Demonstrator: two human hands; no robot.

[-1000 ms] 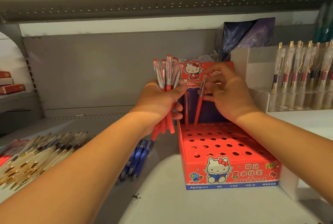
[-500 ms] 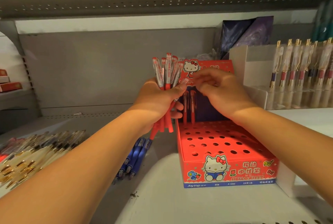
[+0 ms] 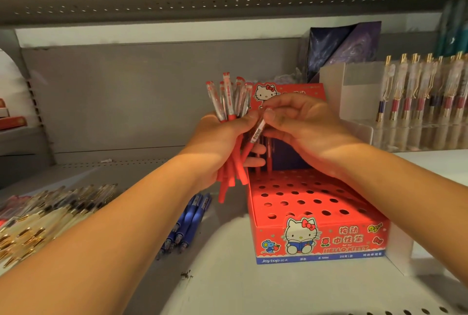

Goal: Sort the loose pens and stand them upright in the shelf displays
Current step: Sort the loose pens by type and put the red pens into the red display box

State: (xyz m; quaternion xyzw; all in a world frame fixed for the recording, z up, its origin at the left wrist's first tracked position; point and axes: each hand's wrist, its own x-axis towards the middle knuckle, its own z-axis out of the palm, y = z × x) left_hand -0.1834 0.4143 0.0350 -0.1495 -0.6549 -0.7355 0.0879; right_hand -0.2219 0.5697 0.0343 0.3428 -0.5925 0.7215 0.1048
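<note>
The front wall of the red display box (image 3: 321,238), at 5 o'clock from the hands, is marked "Joytop", "HELLO KITTY" and "按动中性笔". Blue pens (image 3: 190,221) lie at 7 o'clock. The bundle of red pens (image 3: 228,102) is clenched in the left hand (image 3: 217,137). One red pen (image 3: 255,134) is pinched by the right hand (image 3: 304,124). It should be drawn clear, held upright and seated red end down in a free hole.

The last pen (image 3: 269,160), which my right hand (image 3: 304,124) carried a second ago, now stands in the red display box (image 3: 316,213), at its 11 o'clock corner beside another. That hand has moved toward 9 o'clock to the bundle (image 3: 228,99) in my left hand (image 3: 217,142) and pinches a fresh red pen (image 3: 257,132), tilted.
</note>
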